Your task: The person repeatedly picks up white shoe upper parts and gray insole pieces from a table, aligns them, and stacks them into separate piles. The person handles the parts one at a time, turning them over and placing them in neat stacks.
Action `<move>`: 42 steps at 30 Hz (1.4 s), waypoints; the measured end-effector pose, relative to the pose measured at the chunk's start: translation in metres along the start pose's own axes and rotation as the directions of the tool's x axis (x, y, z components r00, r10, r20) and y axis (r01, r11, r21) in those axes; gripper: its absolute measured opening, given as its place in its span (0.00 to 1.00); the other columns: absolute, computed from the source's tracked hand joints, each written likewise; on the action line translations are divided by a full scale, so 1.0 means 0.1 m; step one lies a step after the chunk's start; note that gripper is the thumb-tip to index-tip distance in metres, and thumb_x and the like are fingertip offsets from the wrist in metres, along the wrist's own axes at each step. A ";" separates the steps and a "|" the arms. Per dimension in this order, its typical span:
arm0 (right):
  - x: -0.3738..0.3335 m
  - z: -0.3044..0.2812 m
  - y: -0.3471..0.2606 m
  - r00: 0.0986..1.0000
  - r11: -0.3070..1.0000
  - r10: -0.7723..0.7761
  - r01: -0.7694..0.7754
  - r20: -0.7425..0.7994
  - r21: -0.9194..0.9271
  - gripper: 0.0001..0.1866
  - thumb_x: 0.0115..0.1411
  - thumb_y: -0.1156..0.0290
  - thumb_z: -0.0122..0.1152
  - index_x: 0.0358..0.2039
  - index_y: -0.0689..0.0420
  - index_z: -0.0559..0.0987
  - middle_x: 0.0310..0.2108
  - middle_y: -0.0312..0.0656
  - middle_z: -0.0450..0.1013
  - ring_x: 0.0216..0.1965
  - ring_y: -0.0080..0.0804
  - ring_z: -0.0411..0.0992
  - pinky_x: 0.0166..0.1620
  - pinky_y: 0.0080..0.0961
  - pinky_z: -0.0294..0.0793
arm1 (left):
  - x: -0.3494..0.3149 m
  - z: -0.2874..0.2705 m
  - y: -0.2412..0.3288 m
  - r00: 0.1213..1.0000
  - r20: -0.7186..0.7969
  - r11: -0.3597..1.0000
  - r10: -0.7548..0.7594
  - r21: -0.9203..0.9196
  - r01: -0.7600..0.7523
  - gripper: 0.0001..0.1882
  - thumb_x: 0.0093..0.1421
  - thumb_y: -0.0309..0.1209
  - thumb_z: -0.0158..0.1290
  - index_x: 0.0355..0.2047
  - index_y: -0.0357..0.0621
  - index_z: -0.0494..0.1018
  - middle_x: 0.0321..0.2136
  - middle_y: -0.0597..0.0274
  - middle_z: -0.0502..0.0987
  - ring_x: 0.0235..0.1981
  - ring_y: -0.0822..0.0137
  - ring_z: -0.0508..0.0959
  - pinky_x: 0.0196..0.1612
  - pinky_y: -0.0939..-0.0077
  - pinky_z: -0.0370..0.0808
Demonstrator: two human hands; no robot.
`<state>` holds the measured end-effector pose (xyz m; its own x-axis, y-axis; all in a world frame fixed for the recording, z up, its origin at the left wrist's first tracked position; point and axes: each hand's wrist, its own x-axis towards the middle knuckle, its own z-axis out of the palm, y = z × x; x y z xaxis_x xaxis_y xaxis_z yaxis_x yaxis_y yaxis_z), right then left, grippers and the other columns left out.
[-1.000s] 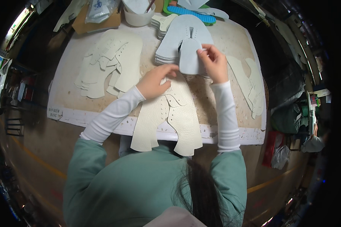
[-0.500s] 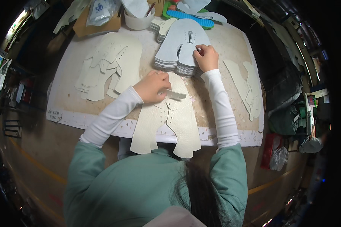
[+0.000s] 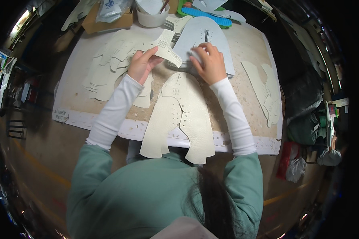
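My left hand (image 3: 144,63) pinches a cream leather shoe-upper piece (image 3: 166,46) with rows of punched holes, lifted over the table. My right hand (image 3: 209,63) hovers at the stack of pale blue-grey horseshoe-shaped pieces (image 3: 205,26), fingers curled in. A thin sliver shows at its blurred fingertips; what it is I cannot make out. In front of me a cream horseshoe-shaped upper (image 3: 197,107) lies with its two legs over the table's near edge. A smaller perforated piece (image 3: 174,91) lies on its upper part.
Overlapping cream pieces (image 3: 103,75) spread at the left, and more cream pieces (image 3: 263,87) lie at the right. Along the back stand a cardboard box (image 3: 103,26) with plastic bags, a white tub (image 3: 152,18) and a blue sole-shaped piece (image 3: 207,16) on a green tray.
My left hand has moved up and left, turning the small cream piece so its perforated face shows. My right hand has shifted slightly left, toward that piece.
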<state>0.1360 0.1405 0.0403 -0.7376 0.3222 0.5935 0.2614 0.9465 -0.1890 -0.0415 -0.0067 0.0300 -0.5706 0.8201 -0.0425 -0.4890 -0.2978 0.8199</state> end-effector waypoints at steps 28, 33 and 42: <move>-0.23 -0.24 -0.25 0.840 0.461 0.498 -0.467 0.215 0.755 0.08 0.52 0.73 0.64 0.30 0.63 0.78 0.23 0.37 0.76 0.26 0.17 0.71 0.32 0.15 0.71 | -0.44 0.36 -0.33 0.870 0.439 0.970 -0.226 0.182 0.160 0.26 0.59 0.19 0.46 0.57 0.34 0.52 0.51 0.55 0.66 0.51 0.65 0.70 0.54 0.74 0.71; -0.24 -0.24 -0.30 0.850 0.526 0.493 -0.463 0.187 0.714 0.10 0.51 0.71 0.65 0.31 0.63 0.78 0.23 0.37 0.75 0.25 0.18 0.72 0.30 0.16 0.71 | -0.49 0.40 -0.34 0.909 0.377 0.984 -0.180 0.075 0.163 0.28 0.59 0.20 0.46 0.58 0.33 0.51 0.49 0.54 0.67 0.49 0.67 0.71 0.51 0.74 0.74; -0.31 -0.39 -0.37 0.836 0.498 0.455 -0.526 0.308 0.690 0.11 0.54 0.68 0.62 0.33 0.63 0.79 0.20 0.36 0.75 0.20 0.18 0.71 0.25 0.16 0.69 | -0.27 0.20 -0.02 0.957 0.222 0.935 -0.185 0.340 0.102 0.16 0.57 0.26 0.53 0.46 0.35 0.69 0.38 0.60 0.75 0.41 0.73 0.75 0.42 0.83 0.75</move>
<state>0.1732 0.0948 0.0593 -0.6894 0.7044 0.1688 0.0884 0.3131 -0.9456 -0.0116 -0.0183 0.0407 -0.3094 0.9486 -0.0662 -0.2913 -0.0283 0.9562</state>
